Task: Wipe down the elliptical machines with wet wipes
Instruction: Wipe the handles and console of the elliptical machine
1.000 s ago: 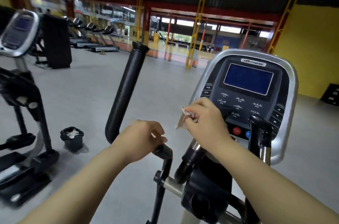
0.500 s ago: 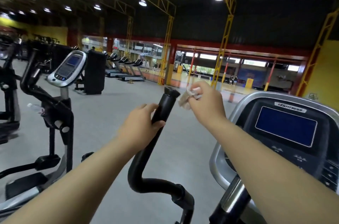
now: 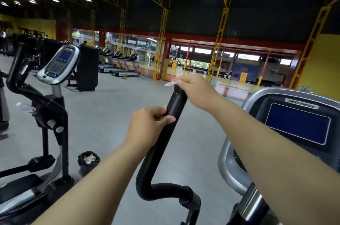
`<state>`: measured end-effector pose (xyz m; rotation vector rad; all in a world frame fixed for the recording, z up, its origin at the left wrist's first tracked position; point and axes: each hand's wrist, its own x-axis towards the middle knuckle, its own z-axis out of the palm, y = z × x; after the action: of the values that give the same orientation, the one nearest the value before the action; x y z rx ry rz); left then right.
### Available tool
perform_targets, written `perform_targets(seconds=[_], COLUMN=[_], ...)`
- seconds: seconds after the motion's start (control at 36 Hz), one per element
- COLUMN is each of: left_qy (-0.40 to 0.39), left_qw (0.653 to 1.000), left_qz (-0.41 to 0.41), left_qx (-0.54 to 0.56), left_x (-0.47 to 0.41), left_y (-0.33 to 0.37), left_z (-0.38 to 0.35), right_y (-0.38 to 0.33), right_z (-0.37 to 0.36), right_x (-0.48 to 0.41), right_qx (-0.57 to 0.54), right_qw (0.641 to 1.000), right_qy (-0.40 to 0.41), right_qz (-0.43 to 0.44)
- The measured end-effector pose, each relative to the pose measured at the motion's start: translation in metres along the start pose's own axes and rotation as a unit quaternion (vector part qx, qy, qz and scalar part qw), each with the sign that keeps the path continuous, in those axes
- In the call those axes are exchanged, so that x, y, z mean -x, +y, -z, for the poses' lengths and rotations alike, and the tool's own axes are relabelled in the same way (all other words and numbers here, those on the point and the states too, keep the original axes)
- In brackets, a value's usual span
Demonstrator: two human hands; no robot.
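Grips the black handlebar (image 3: 176,103) partway up with the left hand (image 3: 147,127), fingers and thumb wrapped round the tube. Pinches a crumpled white wet wipe (image 3: 170,83) in the right hand (image 3: 196,90), fingers curled, and holds it on the handlebar's top end, a corner sticking out to the left. Just right of the forearm: the console (image 3: 298,125) with its blue screen. Down left on the grey floor: a small black-lined bin (image 3: 86,168), open, holding crumpled white wipes (image 3: 89,158). On the neighbouring elliptical (image 3: 52,108): a clear bottle (image 3: 24,107) lying tilted; contents impossible to tell.

Treadmills (image 3: 120,63) stand beyond a floor bin (image 3: 88,160).
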<state>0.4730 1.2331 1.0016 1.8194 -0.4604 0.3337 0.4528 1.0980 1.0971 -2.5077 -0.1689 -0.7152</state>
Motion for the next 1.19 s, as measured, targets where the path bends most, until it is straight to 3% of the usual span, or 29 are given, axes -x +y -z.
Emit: perform_targets(seconds=[0.14, 0.25, 0.44, 0.78, 0.89, 0.94, 1.14, 1.19], left_qy=[-0.020, -0.026, -0.051, -0.104, -0.119, -0.121, -0.122, -0.117], left_qw=[1.000, 0.999, 0.998, 0.992, 0.991, 0.989, 0.991, 0.992], left_qz=[-0.009, -0.029, -0.028, -0.008, -0.007, 0.000, -0.007, -0.008], left_qx=[0.010, 0.003, -0.020, -0.069, -0.067, -0.086, -0.062, -0.051], left_x=[-0.002, 0.002, 0.008, 0.042, 0.046, 0.047, 0.053, 0.054], left_y=[-0.004, -0.007, -0.018, -0.055, -0.059, -0.060, -0.056, -0.055], left_z=[0.002, 0.002, 0.008, 0.023, 0.030, 0.032, 0.033, 0.032], right_y=[0.001, 0.011, 0.016, 0.038, 0.038, 0.042, 0.069, 0.070], right_z=[-0.011, -0.017, -0.023, -0.078, -0.104, -0.124, -0.176, -0.178], right_x=[0.005, 0.021, 0.046, 0.074, 0.083, 0.095, 0.145, 0.154], right_qx=[0.077, 0.093, 0.033, 0.030, -0.082, -0.085, -0.061, -0.080], right_qw=[0.994, 0.986, 0.974, 0.946, 0.941, 0.943, 0.967, 0.975], right_qy=[-0.014, 0.061, 0.199, 0.287, 0.316, 0.311, 0.187, 0.149], right_qz=[0.071, 0.127, 0.104, 0.150, 0.090, 0.079, 0.164, 0.143])
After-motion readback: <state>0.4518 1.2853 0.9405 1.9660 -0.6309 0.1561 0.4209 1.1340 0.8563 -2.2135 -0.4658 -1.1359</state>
